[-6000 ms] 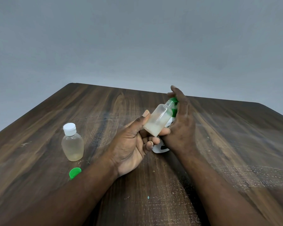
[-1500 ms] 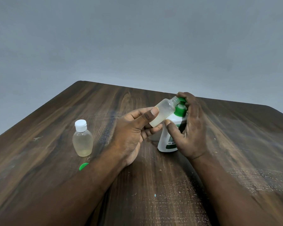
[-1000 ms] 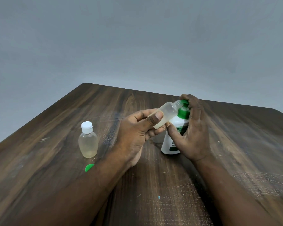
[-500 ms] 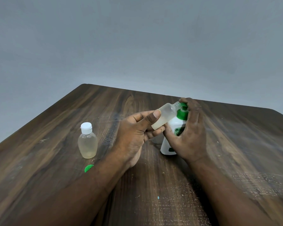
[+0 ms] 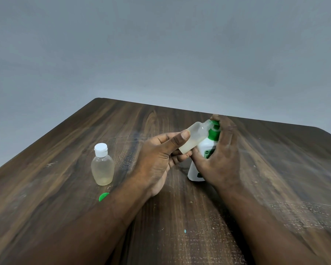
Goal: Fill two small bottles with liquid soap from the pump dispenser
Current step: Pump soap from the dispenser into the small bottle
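My left hand (image 5: pixel 157 155) grips a small open translucent bottle (image 5: pixel 194 136), tilted with its mouth up against the green pump nozzle. Pale soap lies in its lower end. My right hand (image 5: pixel 220 153) wraps round the white pump dispenser (image 5: pixel 204 150), fingers curled over its green pump head (image 5: pixel 214 131), thumb across the label. The dispenser stands on the wooden table (image 5: pixel 180 217). A second small bottle (image 5: pixel 102 165) with a white cap stands upright to the left, holding pale liquid. A loose green cap (image 5: pixel 103 197) lies on the table, partly hidden by my left forearm.
The dark wooden table's far edge (image 5: pixel 161 107) meets a plain grey wall. Its left edge runs diagonally toward me. A tiny teal speck (image 5: pixel 185 230) lies on the tabletop between my forearms.
The pump head sits lower under my right fingers than a second ago. The tilted bottle stays at the nozzle; the view has shifted a little.
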`<state>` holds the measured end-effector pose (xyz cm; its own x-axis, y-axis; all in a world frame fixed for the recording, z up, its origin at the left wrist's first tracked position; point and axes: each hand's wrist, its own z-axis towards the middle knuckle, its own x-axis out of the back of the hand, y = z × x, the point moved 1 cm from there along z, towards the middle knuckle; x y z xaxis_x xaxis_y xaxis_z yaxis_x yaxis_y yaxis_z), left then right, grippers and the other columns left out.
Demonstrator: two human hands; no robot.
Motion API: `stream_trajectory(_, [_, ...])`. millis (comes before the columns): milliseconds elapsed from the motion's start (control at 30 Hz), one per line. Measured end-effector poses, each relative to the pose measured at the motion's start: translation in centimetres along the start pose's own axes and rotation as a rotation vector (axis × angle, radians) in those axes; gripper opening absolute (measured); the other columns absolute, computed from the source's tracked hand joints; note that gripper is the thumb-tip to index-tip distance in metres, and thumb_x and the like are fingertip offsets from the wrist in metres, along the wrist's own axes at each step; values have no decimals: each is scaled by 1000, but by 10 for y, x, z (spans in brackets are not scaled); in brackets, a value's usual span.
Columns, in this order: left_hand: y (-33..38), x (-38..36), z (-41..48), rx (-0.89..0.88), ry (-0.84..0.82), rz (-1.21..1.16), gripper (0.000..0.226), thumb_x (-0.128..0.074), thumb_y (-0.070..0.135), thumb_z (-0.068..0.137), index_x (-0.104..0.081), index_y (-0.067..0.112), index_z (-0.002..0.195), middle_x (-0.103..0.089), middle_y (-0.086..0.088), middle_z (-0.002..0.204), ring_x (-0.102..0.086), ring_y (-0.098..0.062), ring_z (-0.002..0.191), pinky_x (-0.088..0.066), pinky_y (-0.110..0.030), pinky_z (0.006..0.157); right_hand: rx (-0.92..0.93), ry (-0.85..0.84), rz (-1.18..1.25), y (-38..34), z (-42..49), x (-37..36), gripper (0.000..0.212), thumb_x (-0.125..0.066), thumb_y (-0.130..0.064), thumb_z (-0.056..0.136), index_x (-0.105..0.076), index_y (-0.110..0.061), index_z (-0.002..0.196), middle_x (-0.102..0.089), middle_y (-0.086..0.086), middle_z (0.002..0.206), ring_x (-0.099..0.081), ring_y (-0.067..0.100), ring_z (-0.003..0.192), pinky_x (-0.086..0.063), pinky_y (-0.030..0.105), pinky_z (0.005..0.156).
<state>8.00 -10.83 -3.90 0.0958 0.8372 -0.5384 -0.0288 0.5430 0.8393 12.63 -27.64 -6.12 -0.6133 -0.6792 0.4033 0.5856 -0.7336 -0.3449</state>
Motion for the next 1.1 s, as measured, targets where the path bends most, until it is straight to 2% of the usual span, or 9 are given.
stream_trajectory(200, [-1, 1, 0, 21, -8, 1, 50, -83, 36, 71, -75, 0, 105, -77, -18, 96, -74, -24, 83, -61, -24, 71, 8, -3, -29, 2, 0, 0, 88, -80, -42, 75, -43, -9, 148, -53, 10, 143, -54, 24, 128, -50, 33, 102])
stream_trajectory(367, [-1, 3, 1, 16, -9, 22, 51, -85, 42, 69, -78, 5, 104, -77, -16, 96, -71, -22, 84, -61, -25, 71, 8, -17, 6, 3, 5, 0, 90, -82, -43, 76, -42, -11, 149, -53, 7, 143, -56, 23, 126, -53, 38, 100])
stream_trajectory(567, [0, 1, 1, -36, 18, 36, 49, -85, 40, 67, -78, 5, 101, -77, -14, 93, -71, -19, 81, -58, -24, 71, -9, 0, -10, 2, 4, 0, 88, -84, -44, 77, -45, -10, 148, -54, 8, 142, -57, 25, 126, -53, 40, 101])
stream_trajectory(767, [-2, 3, 2, -53, 30, 51, 44, -83, 34, 75, -77, 2, 104, -77, -12, 93, -71, -20, 83, -58, -24, 71, 3, 18, -36, 0, 5, 0, 88, -86, -43, 77, -45, -10, 147, -55, 8, 142, -56, 26, 126, -53, 41, 100])
stream_trajectory(1100, [-1, 5, 2, -73, 63, 60, 47, -84, 37, 70, -78, 4, 103, -78, -16, 100, -70, -22, 87, -59, -27, 73, -33, 28, -84, -2, 1, -1, 83, -82, -46, 80, -46, -11, 146, -57, 10, 137, -57, 27, 121, -53, 40, 96])
